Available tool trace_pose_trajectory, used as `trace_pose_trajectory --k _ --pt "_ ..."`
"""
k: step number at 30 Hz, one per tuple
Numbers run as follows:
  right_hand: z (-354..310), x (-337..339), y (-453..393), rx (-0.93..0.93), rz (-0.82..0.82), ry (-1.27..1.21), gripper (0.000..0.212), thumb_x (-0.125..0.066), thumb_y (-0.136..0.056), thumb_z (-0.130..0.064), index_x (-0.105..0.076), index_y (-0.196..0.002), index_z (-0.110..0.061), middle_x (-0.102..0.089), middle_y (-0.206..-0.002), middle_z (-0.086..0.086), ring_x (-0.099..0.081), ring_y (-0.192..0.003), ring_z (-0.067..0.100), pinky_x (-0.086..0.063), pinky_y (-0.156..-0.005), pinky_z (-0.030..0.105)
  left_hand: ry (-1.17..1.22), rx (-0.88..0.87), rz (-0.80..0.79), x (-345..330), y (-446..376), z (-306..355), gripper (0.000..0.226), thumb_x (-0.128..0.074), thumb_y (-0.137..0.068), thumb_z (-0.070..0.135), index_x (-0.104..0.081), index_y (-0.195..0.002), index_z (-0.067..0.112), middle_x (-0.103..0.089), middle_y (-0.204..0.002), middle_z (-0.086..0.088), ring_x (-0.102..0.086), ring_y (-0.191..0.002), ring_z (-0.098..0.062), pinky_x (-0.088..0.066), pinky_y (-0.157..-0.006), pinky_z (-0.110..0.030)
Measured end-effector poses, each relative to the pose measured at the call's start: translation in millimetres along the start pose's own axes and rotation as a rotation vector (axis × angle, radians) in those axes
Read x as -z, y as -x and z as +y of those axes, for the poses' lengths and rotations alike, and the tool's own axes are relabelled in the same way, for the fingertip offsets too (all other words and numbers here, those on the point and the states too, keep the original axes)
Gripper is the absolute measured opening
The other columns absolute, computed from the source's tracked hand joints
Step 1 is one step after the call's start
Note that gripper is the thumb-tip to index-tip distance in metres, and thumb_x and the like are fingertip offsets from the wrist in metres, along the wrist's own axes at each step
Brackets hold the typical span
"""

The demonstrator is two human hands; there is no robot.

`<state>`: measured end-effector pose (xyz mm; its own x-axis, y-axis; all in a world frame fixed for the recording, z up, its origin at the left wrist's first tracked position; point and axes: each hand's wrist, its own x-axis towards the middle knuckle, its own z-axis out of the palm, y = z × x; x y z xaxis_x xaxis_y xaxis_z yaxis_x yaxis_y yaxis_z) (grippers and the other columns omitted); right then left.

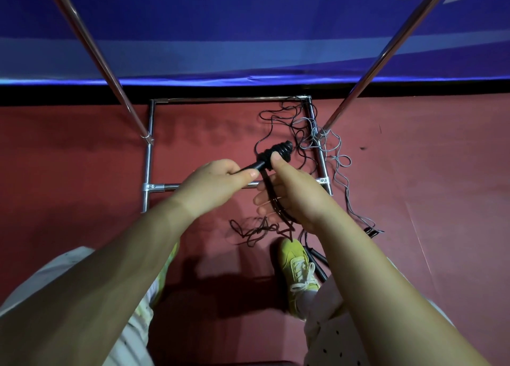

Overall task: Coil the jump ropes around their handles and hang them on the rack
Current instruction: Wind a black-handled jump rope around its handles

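My left hand (218, 182) grips the lower end of black jump rope handles (259, 164), which point up and to the right. Several turns of black rope (278, 152) are wound round their upper end. My right hand (292, 192) presses its thumb on the coil and holds the loose black rope (271, 200), which runs down through its fingers to a tangle (262, 230) on the floor. A grey jump rope (338, 158) lies loose by the right foot of the metal rack (149, 156), beside more black rope (287, 120).
The rack's two chrome uprights (93, 48) rise left and right of my hands; its base frame sits on the red floor. A blue banner (248, 34) stands behind it. My yellow shoe (296, 266) is below the hands, with black handles (317, 261) beside it.
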<state>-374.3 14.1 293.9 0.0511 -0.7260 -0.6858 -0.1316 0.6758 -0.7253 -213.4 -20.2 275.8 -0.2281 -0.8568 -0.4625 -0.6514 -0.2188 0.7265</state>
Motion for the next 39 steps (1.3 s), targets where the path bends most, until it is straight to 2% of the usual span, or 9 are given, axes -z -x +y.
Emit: trace_pose_trajectory --k 4,7,11,14,18,21,24,34,39 --pt "-1 1 0 0.117 0.06 0.096 0.046 -0.044 -0.097 -0.049 -0.063 -0.077 -0.012 -0.066 -0.065 0.005 -0.06 -0.05 0.016 -0.043 -0.047 0.023 0.027 -0.048 -0.023 0 0 -2 0.028 -0.071 -0.078 0.047 -0.06 -0.08 0.021 -0.06 -0.063 0.005 -0.054 -0.06 -0.015 -0.038 -0.062 -0.03" --pt "-2 4 0 0.225 0.055 0.127 0.041 -0.041 -0.101 -0.038 -0.058 -0.075 -0.011 -0.059 -0.059 0.001 -0.053 -0.047 0.014 -0.039 -0.047 0.026 0.132 -0.022 -0.097 2 1 0 0.038 -0.067 -0.071 0.056 -0.06 -0.076 0.019 -0.06 -0.061 0.009 -0.053 -0.061 -0.014 -0.038 -0.062 -0.028" --pt "-2 6 -2 0.319 0.002 0.019 0.035 -0.044 -0.091 -0.039 -0.052 -0.075 -0.008 -0.052 -0.056 0.002 -0.045 -0.05 0.018 -0.037 -0.052 0.032 0.623 0.224 -0.592 12 7 5 0.076 -0.037 -0.072 0.073 -0.069 -0.096 0.008 -0.067 -0.09 -0.017 -0.063 -0.074 -0.024 -0.048 -0.069 -0.034" --pt "0 7 -6 0.31 -0.033 -0.019 0.038 -0.042 -0.076 -0.045 -0.054 -0.072 -0.01 -0.051 -0.054 0.005 -0.045 -0.055 0.022 -0.035 -0.061 0.038 0.745 0.227 -0.738 12 10 7 0.08 -0.026 -0.074 0.069 -0.072 -0.087 0.005 -0.065 -0.078 -0.012 -0.059 -0.065 -0.021 -0.048 -0.063 -0.032" --pt "1 9 -8 0.241 -0.072 0.015 0.041 -0.039 -0.086 -0.045 -0.06 -0.073 -0.013 -0.055 -0.061 0.007 -0.05 -0.058 0.023 -0.041 -0.06 0.036 0.679 0.208 -0.683 8 12 10 0.067 -0.027 -0.078 0.066 -0.065 -0.074 0.011 -0.057 -0.062 -0.004 -0.048 -0.052 -0.015 -0.045 -0.058 -0.028" --pt "0 13 -5 0.172 -0.088 0.099 0.04 -0.033 -0.103 -0.034 -0.06 -0.087 -0.009 -0.063 -0.069 0.005 -0.054 -0.056 0.02 -0.046 -0.057 0.033 0.53 0.167 -0.486 0 13 9 0.06 -0.025 -0.094 0.056 -0.059 -0.075 0.011 -0.056 -0.056 -0.002 -0.041 -0.045 -0.013 -0.041 -0.052 -0.026" --pt "1 14 -2 0.132 -0.081 0.118 0.041 -0.033 -0.105 -0.031 -0.062 -0.095 -0.003 -0.064 -0.069 0.006 -0.056 -0.051 0.018 -0.048 -0.055 0.033 0.475 0.152 -0.356 -9 13 9 0.055 -0.025 -0.099 0.045 -0.057 -0.071 0.01 -0.055 -0.051 -0.002 -0.037 -0.04 -0.012 -0.035 -0.049 -0.025" --pt "-1 12 -2 0.118 0.21 0.487 0.062 -0.041 -0.094 -0.059 -0.06 -0.058 -0.012 -0.051 -0.048 0.0 -0.047 -0.047 0.014 -0.037 -0.055 0.027 0.362 0.144 -0.216 -12 8 7 0.047 -0.03 -0.099 0.042 -0.058 -0.071 0.016 -0.058 -0.054 0.004 -0.042 -0.043 -0.007 -0.04 -0.064 -0.03" --pt "1 7 -5 0.205 0.2 0.208 0.069 -0.035 -0.096 -0.058 -0.068 -0.075 -0.001 -0.053 -0.048 -0.007 -0.046 -0.047 0.008 -0.044 -0.061 0.03 0.335 0.163 -0.16 -6 4 7 0.042 -0.033 -0.099 0.047 -0.059 -0.08 0.02 -0.057 -0.069 0.006 -0.047 -0.063 -0.01 -0.043 -0.08 -0.034"
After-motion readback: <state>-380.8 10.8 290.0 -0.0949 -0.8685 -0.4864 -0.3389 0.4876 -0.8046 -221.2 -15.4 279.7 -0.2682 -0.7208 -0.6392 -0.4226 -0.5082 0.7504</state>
